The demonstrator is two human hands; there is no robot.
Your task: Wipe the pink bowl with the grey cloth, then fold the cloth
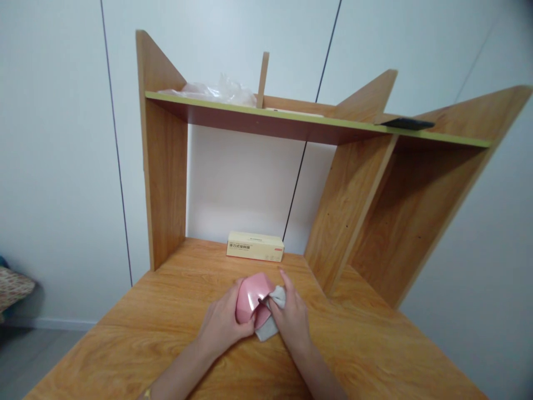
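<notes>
A glossy pink faceted bowl [252, 295] is tilted on its side just above the wooden desk. My left hand [225, 316] is closed around its left side, with the thumb at the near edge. My right hand [291, 316] pinches a light grey cloth [267, 330] against the bowl's right rim, its index finger pointing up. Part of the cloth hangs below the bowl. A small dark mark or slot shows near the rim; I cannot tell what it is. The inside of the bowl is mostly hidden.
Behind the bowl, a cream cardboard box [255, 248] lies near the desk's back edge. A wooden shelf unit [266, 114] rises over the desk [366, 355], holding a clear plastic bag [220, 91] and a dark flat object [407, 123]. Patterned fabric [14, 289] shows at far left.
</notes>
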